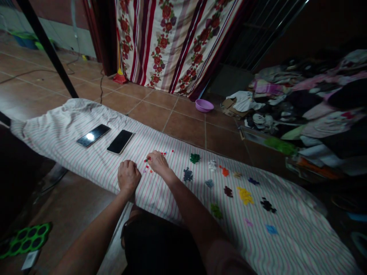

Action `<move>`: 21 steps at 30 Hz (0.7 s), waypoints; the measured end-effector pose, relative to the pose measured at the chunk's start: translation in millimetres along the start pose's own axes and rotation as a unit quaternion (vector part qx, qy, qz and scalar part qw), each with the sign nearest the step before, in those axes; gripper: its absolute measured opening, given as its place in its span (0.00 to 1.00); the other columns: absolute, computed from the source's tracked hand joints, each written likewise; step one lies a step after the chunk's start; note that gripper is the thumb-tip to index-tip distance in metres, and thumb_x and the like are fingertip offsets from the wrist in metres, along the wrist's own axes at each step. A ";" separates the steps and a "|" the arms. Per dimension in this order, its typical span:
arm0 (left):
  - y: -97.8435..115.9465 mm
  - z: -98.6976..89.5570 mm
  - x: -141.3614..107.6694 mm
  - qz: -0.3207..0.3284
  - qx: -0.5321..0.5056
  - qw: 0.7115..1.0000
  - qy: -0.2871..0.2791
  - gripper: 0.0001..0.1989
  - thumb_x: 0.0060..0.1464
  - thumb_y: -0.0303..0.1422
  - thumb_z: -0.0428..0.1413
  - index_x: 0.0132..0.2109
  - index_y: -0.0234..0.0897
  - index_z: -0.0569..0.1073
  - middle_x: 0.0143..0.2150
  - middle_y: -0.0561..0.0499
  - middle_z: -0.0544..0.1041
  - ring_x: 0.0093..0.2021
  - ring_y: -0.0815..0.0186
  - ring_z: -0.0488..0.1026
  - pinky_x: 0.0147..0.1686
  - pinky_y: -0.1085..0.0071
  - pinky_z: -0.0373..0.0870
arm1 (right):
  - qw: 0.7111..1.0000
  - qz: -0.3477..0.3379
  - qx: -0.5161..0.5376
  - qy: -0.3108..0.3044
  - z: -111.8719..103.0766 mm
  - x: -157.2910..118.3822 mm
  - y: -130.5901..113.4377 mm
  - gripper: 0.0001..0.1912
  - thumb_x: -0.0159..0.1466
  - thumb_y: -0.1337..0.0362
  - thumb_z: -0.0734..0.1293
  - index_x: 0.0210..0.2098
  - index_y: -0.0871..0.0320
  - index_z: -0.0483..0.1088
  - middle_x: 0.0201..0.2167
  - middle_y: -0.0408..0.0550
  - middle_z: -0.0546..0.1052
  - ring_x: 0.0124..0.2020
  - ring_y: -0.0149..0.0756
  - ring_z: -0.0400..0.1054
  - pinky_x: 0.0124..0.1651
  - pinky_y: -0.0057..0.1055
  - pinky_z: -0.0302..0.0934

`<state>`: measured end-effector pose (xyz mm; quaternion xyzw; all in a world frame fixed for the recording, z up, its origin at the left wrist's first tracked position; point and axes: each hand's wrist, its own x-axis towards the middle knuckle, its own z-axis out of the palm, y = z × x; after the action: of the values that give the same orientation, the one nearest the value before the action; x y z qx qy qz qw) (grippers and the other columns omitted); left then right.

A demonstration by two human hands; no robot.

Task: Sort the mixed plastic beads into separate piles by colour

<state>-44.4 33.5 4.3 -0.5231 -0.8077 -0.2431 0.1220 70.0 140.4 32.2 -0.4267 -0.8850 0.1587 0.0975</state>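
Right hand among tiny, mixed-colour, hard-looking pieces on a white cloth with pink and greyish stripes
The pieces should prove light, stiff and easily scattered, best pinched by their edges; the fingertips hide what they touch, so I cannot tell whether they grip one. The left hand rests curled nearby, palm hidden, its grip likewise unclear.

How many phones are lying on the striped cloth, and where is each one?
2. One phone, with a bright reflection on its screen, lies farther left; the other phone lies beside it, nearer the left hand. No other seems hidden.
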 end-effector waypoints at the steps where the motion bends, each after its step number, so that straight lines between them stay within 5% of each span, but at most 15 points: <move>1: 0.0 0.0 0.2 0.000 0.000 1.000 0.000 0.06 0.54 0.29 0.46 0.31 0.38 0.66 0.34 0.45 0.69 0.39 0.59 0.63 0.40 0.63 0.60 | 1.000 0.000 0.008 0.007 -1.3 -1.0 0.0 0.09 0.62 0.69 0.62 0.39 0.56 0.73 0.41 0.50 0.73 0.45 0.37 0.65 0.48 0.31 0.57; 7: 0.9 -2.8 2.1 -0.003 -0.006 1.000 -0.005 0.06 0.52 0.29 0.47 0.31 0.37 0.68 0.34 0.44 0.70 0.39 0.58 0.63 0.40 0.63 0.60 | 0.988 -0.007 0.132 0.079 -11.5 -11.5 -1.3 0.07 0.58 0.71 0.64 0.36 0.57 0.70 0.36 0.47 0.75 0.40 0.33 0.68 0.47 0.30 0.60; 11: 0.5 -4.2 -0.1 -0.006 -0.011 1.000 -0.006 0.06 0.52 0.30 0.47 0.32 0.37 0.69 0.35 0.44 0.71 0.40 0.58 0.64 0.40 0.63 0.60 | 0.939 0.040 0.305 0.152 -20.7 -41.6 5.0 0.06 0.57 0.68 0.64 0.35 0.56 0.69 0.30 0.42 0.74 0.32 0.30 0.69 0.38 0.27 0.64; 15: -0.3 -3.4 -1.7 -0.013 -0.007 1.000 -0.008 0.09 0.51 0.31 0.47 0.33 0.36 0.70 0.36 0.43 0.71 0.40 0.57 0.64 0.39 0.62 0.60 | 0.887 0.110 0.368 0.256 -35.1 -110.6 39.4 0.08 0.58 0.62 0.63 0.36 0.56 0.69 0.29 0.43 0.75 0.30 0.31 0.70 0.35 0.27 0.66; 18: 1.4 -5.6 -1.3 -0.012 -0.011 1.000 -0.005 0.09 0.51 0.32 0.47 0.32 0.34 0.71 0.35 0.42 0.71 0.40 0.56 0.64 0.38 0.62 0.60 | 0.866 0.209 0.289 0.351 -49.8 -176.7 83.6 0.10 0.57 0.62 0.61 0.38 0.57 0.69 0.33 0.47 0.76 0.33 0.33 0.71 0.37 0.29 0.66; 21: 4.1 -9.9 -1.2 -0.015 -0.011 1.000 -0.008 0.09 0.50 0.32 0.48 0.32 0.34 0.71 0.34 0.43 0.71 0.39 0.57 0.64 0.37 0.63 0.59 | 0.863 0.287 0.163 0.383 -62.4 -231.0 129.4 0.11 0.57 0.64 0.59 0.37 0.59 0.69 0.34 0.51 0.76 0.35 0.36 0.71 0.39 0.31 0.65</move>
<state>-40.7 28.8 13.3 -0.5140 -0.8136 -0.2501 0.1063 325.5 46.9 34.5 -0.6671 -0.5779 0.1462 0.4468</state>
